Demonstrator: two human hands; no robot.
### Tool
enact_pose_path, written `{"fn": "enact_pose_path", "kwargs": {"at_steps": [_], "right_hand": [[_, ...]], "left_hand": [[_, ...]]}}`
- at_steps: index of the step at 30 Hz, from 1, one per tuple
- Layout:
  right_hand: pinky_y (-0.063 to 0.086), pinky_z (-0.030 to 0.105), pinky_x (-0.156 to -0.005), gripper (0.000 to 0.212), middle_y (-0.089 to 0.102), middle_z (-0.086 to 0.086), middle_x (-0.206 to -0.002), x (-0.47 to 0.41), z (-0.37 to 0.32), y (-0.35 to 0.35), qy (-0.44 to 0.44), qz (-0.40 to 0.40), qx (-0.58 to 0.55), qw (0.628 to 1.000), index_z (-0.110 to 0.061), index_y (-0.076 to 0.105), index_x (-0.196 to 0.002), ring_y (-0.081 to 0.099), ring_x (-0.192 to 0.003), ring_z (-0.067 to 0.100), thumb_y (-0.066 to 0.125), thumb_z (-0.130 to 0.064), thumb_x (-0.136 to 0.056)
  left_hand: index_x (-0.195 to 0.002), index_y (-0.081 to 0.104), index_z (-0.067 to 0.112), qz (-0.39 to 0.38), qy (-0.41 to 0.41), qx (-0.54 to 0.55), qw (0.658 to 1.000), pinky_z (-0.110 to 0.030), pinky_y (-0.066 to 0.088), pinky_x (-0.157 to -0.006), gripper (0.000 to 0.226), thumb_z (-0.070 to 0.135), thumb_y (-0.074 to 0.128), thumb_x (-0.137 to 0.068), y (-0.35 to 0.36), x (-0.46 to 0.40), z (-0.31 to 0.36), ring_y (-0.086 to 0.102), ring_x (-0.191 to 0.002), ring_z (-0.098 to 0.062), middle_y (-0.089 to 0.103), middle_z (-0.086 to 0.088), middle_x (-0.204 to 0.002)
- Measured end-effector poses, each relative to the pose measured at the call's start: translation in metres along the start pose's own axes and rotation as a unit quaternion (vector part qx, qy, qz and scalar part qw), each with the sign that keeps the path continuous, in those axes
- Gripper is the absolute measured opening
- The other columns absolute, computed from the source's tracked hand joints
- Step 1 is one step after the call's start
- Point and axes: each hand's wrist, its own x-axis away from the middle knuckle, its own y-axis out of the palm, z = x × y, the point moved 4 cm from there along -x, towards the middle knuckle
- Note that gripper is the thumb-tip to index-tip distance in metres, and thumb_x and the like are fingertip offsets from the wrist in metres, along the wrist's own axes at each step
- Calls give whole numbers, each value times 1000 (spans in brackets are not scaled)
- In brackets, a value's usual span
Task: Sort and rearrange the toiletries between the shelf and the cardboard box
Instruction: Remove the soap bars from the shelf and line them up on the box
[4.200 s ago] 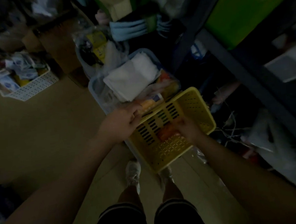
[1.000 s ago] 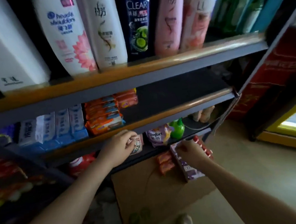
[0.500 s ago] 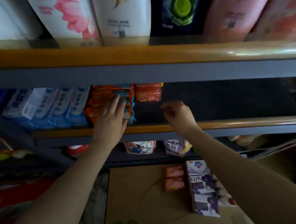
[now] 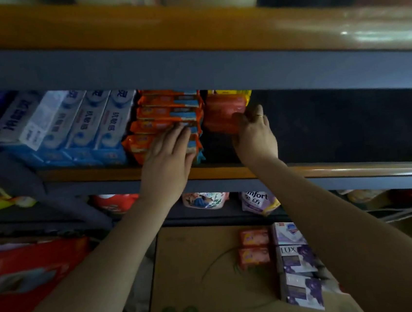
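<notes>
On the middle shelf (image 4: 227,172) stands a stack of orange soap packs (image 4: 167,109). My left hand (image 4: 168,157) lies flat against the stack's front, fingers apart. To the right, my right hand (image 4: 254,133) grips a small pile of orange-red soap bars (image 4: 223,113) with a yellow pack on top. Below lies the cardboard box (image 4: 199,271), with two orange soap bars (image 4: 254,247) and purple Lux soap boxes (image 4: 298,270) on it.
White-and-blue toothpaste boxes (image 4: 69,122) fill the shelf left of the soap. The shelf's right part (image 4: 349,125) is dark and bare. Refill pouches (image 4: 258,201) sit on the lower shelf. A red pack (image 4: 27,276) is at the lower left. Bottles stand on the top shelf.
Both hands rose from the box level to the middle shelf. My left hand settled on the orange stack and my right hand closed on the orange-red bars deeper in.
</notes>
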Motion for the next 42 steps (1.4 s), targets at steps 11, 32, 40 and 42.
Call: {"fn": "enact_pose_path", "kwargs": {"at_steps": [11,32,40,42], "right_hand": [[45,34,-77,48,57,12,-120,15,13,-14,-70,-51,-90,992,-20,44,-135,55,-106,31,59,-28,-90],[49,26,-65,25,62,-9,-76,179,38,-39,93,-152,-533,827,-19,59,-94,60,-73,11,59,-36,-76],[43,30,-57,37,45,-1,-57,190,41,-33,148,-148,-454,866,-9,60,-91,47,-56,9,42,-41,-94],[40,22,-51,27,41,-11,-49,195,56,-19,193,-163,-462,850,-22,60,-84,43,-47,4,43,-39,-95]], "left_hand": [[-127,53,0,-37,7,6,999,-46,39,-100,47,30,45,-91,0,-1,-1,51,-120,-37,52,-18,-133],[-98,55,34,-205,-153,560,788,-11,46,-76,21,28,65,-80,-31,72,60,59,-85,12,61,15,-97],[-104,58,18,-331,-325,693,553,-23,49,-69,31,30,56,-76,18,122,76,62,-73,-16,64,-5,-88],[-101,56,15,-331,-337,692,546,-23,51,-66,21,20,58,-80,25,127,80,63,-73,-17,63,-5,-90]]}}
